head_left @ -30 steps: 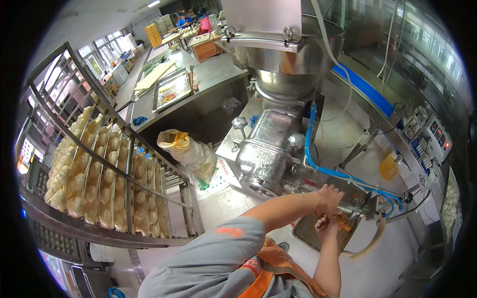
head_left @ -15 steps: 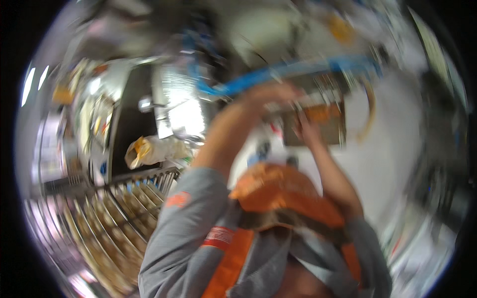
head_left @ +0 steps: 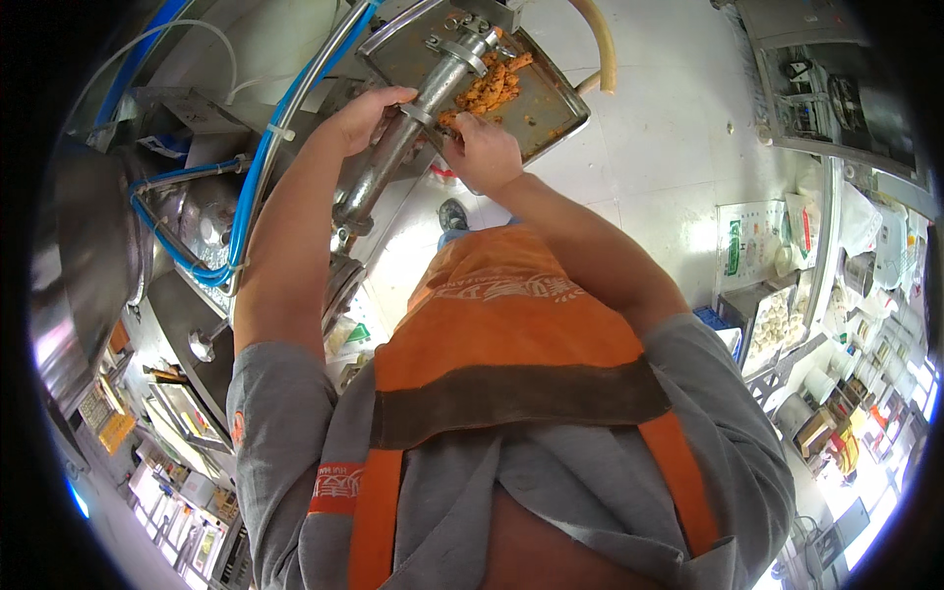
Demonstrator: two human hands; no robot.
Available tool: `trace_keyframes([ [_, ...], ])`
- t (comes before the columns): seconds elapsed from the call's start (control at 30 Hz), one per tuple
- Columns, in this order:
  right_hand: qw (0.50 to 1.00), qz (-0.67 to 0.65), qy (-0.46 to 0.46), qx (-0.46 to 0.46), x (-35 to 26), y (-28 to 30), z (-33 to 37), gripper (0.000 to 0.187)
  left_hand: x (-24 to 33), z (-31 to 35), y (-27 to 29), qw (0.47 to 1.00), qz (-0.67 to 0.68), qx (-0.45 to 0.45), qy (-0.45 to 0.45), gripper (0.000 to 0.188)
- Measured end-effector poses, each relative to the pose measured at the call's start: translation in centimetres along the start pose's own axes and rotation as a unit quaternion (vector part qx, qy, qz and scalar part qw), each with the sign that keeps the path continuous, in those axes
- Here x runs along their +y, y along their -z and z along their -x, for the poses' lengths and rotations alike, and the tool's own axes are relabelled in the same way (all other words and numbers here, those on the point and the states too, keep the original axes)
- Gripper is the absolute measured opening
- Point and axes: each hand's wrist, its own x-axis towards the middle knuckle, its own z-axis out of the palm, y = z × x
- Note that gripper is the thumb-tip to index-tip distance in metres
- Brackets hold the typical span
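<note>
Head view: the metal tube point(head_left: 383, 167) ran diagonally between your hands, its far end over the shallow metal tray point(head_left: 551, 110). A bolted clamp point(head_left: 462, 51) sat near that end, a ring collar point(head_left: 418, 114) further down, and a fitting point(head_left: 351, 222) at the near end. Orange-brown crumbly filling point(head_left: 492, 88) lay in the tray, right of the tube, with loose bits around it.

Your left hand point(head_left: 370, 116) was at the tube's left side, just by the collar; the fingers were bent loosely, tips at or against the metal, and you couldn't be seen gripping it for sure. Your right hand point(head_left: 484, 155) was right of the collar, over the tray's near edge, fingers curled in; whether they pinched anything couldn't be told. Blue hoses point(head_left: 258, 187) passed left of your left forearm, apart from the tube.

Handling, as a guess: tube was likely heavy, rigid, hard to damage, and smooth enough to slip if greasy. Best hold for you was probably both hands round the bare barrel, either side of the collar, using it as a stop, clear of the clamp's bolts. Filling looked soft, moist, easily broken; scooping from underneath suited it better than pinching.
</note>
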Motion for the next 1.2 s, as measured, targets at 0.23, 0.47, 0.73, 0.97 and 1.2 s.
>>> trace_keyframes([
  [0.23,0.995,-0.044,-0.094,0.009,1.3,-2.7,1.1,0.018,0.0,0.2,-0.8,0.998,-0.013,0.047,-0.029,0.039],
  [0.47,0.940,-0.272,-0.202,-0.045,4.5,-6.1,2.1,0.019,-0.7,0.1,-1.5,0.998,0.039,0.043,-0.015,0.039],
  [0.73,0.838,-0.412,-0.295,-0.202,6.5,-5.5,-0.8,0.014,-0.5,-0.6,0.2,0.998,0.002,0.069,0.010,0.041],
  [0.97,0.596,-0.660,-0.422,-0.177,6.6,-8.1,-2.7,0.020,-0.7,-1.8,1.5,0.996,-0.036,0.079,-0.002,0.044],
  [1.2,0.632,-0.662,-0.372,-0.158,6.2,-5.8,-5.1,0.031,-1.1,-1.7,0.8,0.993,-0.031,0.117,-0.018,0.036],
])
